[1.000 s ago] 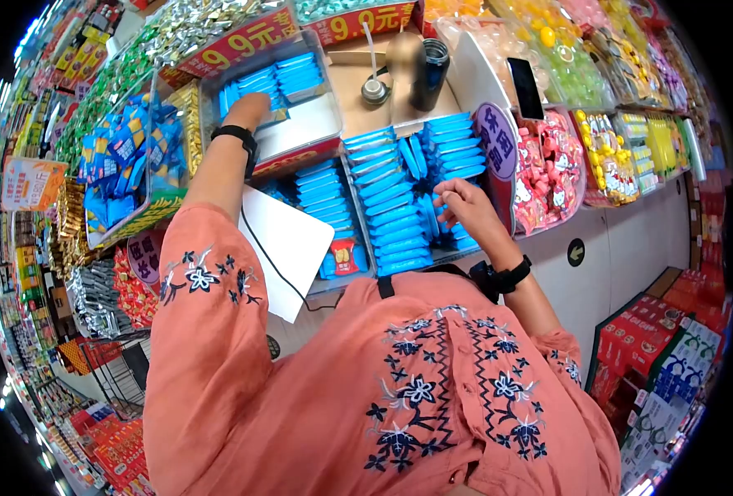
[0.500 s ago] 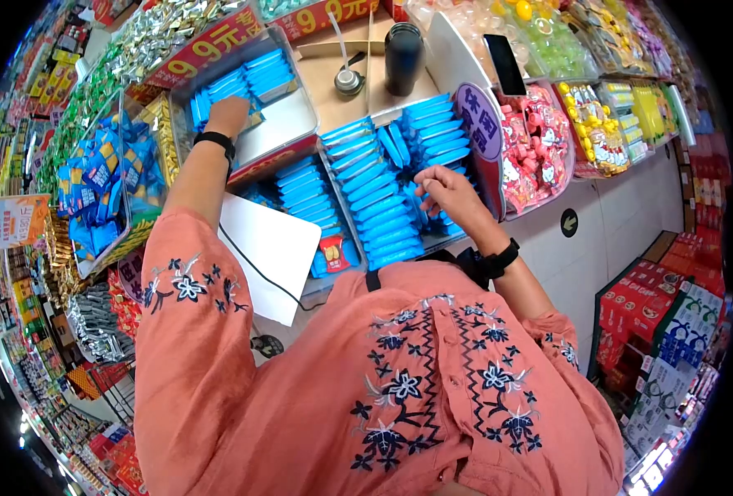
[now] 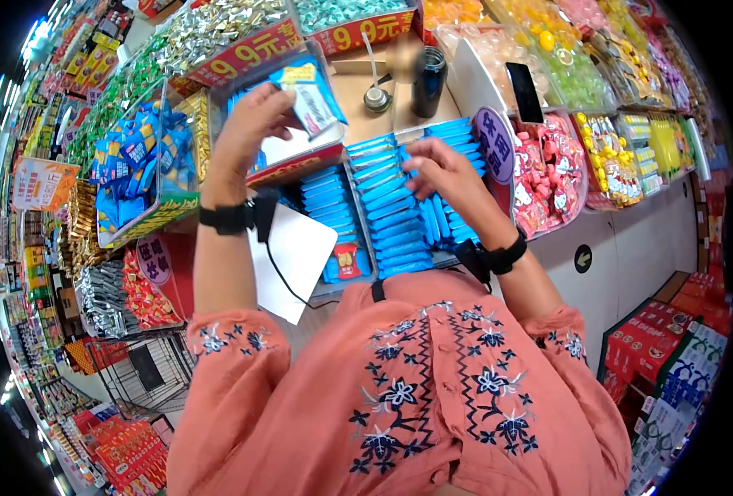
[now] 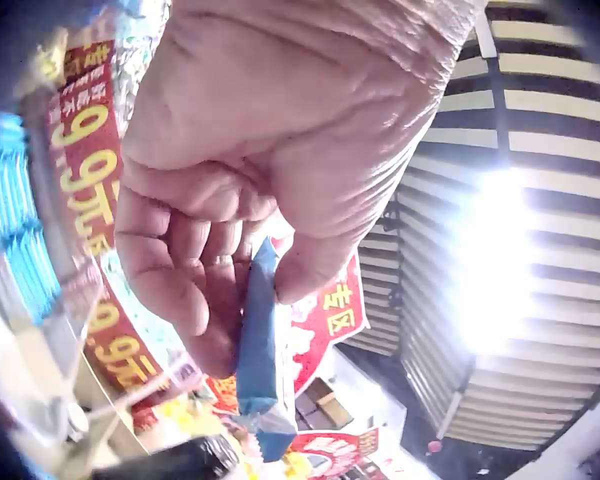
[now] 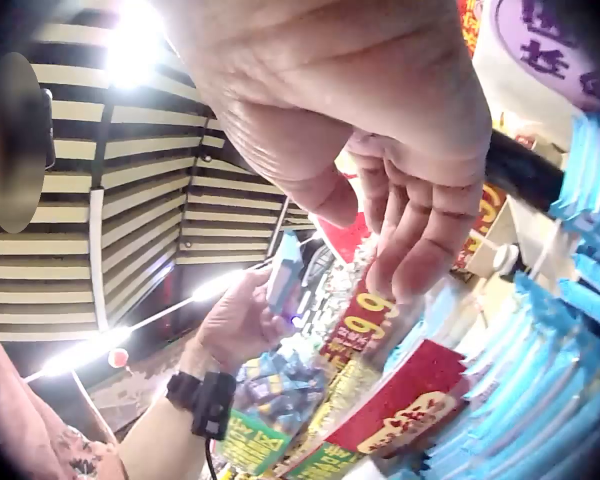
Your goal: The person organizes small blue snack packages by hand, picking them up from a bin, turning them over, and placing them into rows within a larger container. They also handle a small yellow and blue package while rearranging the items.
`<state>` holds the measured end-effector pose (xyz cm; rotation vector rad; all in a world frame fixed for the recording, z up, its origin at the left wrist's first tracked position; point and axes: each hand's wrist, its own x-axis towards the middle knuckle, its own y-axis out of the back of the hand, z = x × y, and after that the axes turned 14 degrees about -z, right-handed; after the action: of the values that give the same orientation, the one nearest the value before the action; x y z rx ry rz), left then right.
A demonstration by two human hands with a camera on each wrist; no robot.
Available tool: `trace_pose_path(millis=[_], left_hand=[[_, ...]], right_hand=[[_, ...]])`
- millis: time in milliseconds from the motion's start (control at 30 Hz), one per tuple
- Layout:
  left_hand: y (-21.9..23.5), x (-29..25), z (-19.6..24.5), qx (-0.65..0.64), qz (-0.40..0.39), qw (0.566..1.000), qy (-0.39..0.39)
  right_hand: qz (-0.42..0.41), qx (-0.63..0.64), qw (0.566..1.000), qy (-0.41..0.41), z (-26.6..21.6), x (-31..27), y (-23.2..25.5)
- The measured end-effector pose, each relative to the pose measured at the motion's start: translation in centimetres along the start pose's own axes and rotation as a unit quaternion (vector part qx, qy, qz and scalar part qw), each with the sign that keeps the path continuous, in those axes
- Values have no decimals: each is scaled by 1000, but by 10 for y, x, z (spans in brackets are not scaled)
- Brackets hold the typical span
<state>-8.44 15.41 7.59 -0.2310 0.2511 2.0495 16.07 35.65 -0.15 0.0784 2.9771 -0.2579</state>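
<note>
My left hand (image 3: 255, 124) pinches a blue and white packet (image 3: 313, 103) by its edge, raised above the clear bin at the upper left. In the left wrist view the packet (image 4: 262, 350) stands edge-on between thumb and fingers of the left hand (image 4: 280, 150). Over the rows of blue packets (image 3: 383, 202) hovers my right hand (image 3: 449, 178), its fingers loosely bent around nothing. The right wrist view shows the right hand (image 5: 380, 130) with thumb and fingers apart, and the left hand holding the packet (image 5: 285, 272) beyond it.
A black bottle (image 3: 428, 83) and a metal lid with a straw (image 3: 376, 97) stand in a cardboard-lined compartment. A phone (image 3: 524, 93) lies by the pink candies (image 3: 548, 169). White card (image 3: 296, 260) with a black cable lies at the front. A wire cart (image 3: 147, 372) is at lower left.
My left hand has come up out of the clear bin with a packet and moved right, turning the packet upward. The right hand has shifted slightly toward it over the blue rows.
</note>
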Motion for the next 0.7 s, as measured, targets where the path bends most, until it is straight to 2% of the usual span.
trace_pose_path(millis=[133, 300, 467, 700], left_hand=[[-62, -15, -18, -105, -18, 994, 12], [-107, -15, -41, -145, -7, 989, -14], [-124, -13, -49, -138, 3, 990, -17], [-131, -7, -48, -184, 20, 980, -68]], right_hand=[[-18, 25, 996, 81, -17, 12, -16], [-37, 56, 995, 67, -19, 8, -19], [-29, 97, 994, 49, -12, 3, -12], [-25, 175, 984, 30, -4, -4, 1]])
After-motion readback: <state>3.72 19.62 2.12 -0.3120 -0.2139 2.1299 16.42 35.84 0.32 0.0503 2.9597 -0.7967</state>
